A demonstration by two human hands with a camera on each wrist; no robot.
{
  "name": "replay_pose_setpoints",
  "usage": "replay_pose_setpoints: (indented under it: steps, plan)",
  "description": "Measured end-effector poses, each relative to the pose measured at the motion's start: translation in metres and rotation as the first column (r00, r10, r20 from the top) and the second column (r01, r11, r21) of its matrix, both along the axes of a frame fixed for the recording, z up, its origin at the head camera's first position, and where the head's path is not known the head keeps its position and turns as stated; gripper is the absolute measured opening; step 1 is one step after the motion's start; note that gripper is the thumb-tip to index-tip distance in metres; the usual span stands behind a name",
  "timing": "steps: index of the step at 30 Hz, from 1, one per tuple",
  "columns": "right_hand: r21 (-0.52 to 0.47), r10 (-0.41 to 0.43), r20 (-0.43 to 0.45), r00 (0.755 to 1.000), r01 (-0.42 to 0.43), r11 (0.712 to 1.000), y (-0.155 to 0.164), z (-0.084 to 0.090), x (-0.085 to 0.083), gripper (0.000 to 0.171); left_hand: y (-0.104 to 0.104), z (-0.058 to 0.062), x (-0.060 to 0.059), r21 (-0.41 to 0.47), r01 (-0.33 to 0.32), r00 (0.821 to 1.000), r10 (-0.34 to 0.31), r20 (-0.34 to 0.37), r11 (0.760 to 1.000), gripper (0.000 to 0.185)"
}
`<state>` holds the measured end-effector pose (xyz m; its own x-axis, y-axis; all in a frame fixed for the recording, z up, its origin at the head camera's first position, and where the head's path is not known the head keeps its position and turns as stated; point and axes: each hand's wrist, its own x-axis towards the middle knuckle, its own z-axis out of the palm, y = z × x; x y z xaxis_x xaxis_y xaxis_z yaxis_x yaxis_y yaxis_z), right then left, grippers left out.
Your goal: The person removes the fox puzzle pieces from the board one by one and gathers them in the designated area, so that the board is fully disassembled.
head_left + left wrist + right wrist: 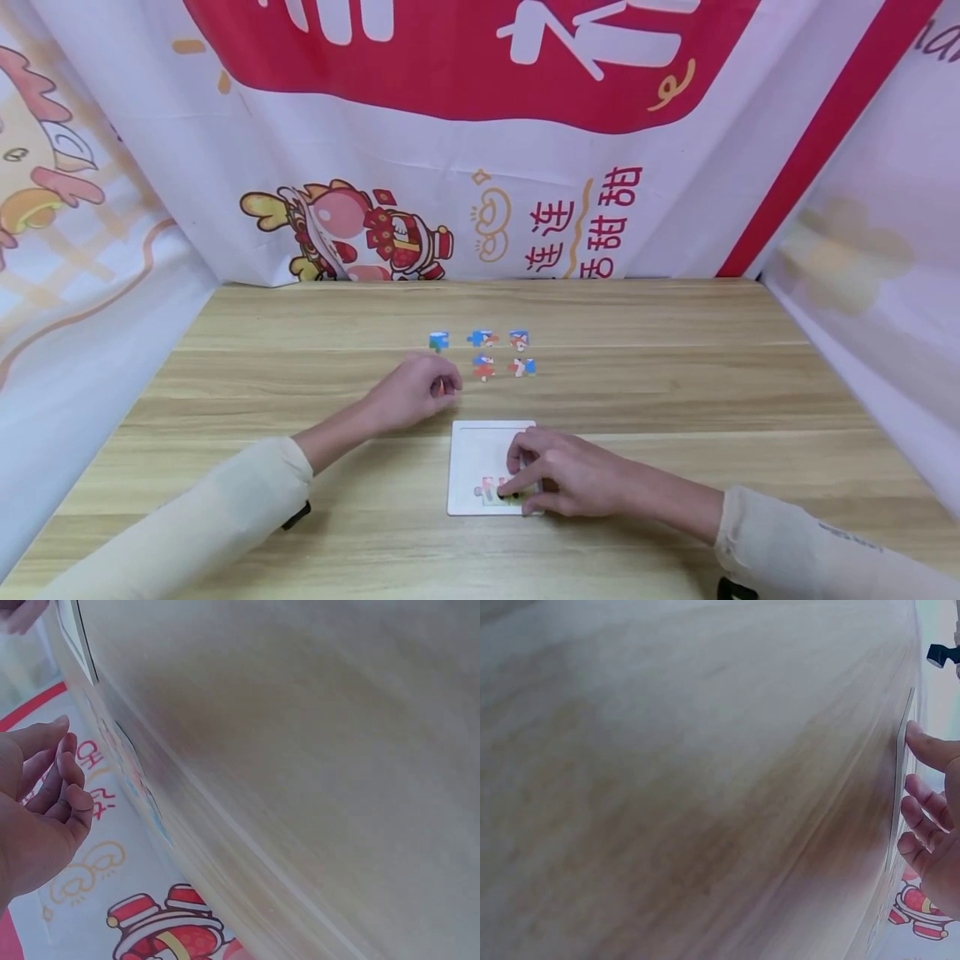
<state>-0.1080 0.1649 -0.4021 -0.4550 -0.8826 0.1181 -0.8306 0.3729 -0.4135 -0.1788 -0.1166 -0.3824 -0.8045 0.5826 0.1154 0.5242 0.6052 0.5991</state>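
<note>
A white puzzle tray lies on the table, with joined jigsaw pieces along its near side. My right hand reaches over the tray's right side, its fingertips on the pieces and tray edge; it partly covers them. In the right wrist view the right hand has its fingers apart against the tray. Beyond the tray's far left corner is my left hand, fingers loosely curled. A small orange patch shows between its fingers, too small to identify. No piece is visible in the left hand from its wrist.
Several loose jigsaw pieces lie at the back: a blue-green one, a fox-patterned one, an orange-blue one and others to the right. A printed cloth hangs behind the wooden table.
</note>
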Motion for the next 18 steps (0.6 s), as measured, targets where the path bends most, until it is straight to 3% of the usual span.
replay_pose_setpoints:
  steps: [7, 13, 18]
  plan:
    - [-0.039, -0.018, -0.048, 0.999, 0.016, 0.999, 0.003, 0.004, 0.002, 0.030, 0.007, 0.000, 0.011, 0.018, 0.081, 0.994, -0.082, 0.066, 0.997, 0.006]
    - [-0.062, -0.088, 0.030, 0.996, 0.089, 0.994, 0.011, 0.008, 0.005, 0.028, 0.015, -0.001, 0.021, 0.052, 0.135, 0.979, -0.142, 0.149, 0.989, 0.007]
    - [-0.064, -0.100, 0.068, 0.993, 0.105, 0.992, 0.017, 0.007, 0.007, 0.026, 0.022, 0.000, 0.030, 0.058, 0.169, 0.955, -0.178, 0.239, 0.984, 0.009]
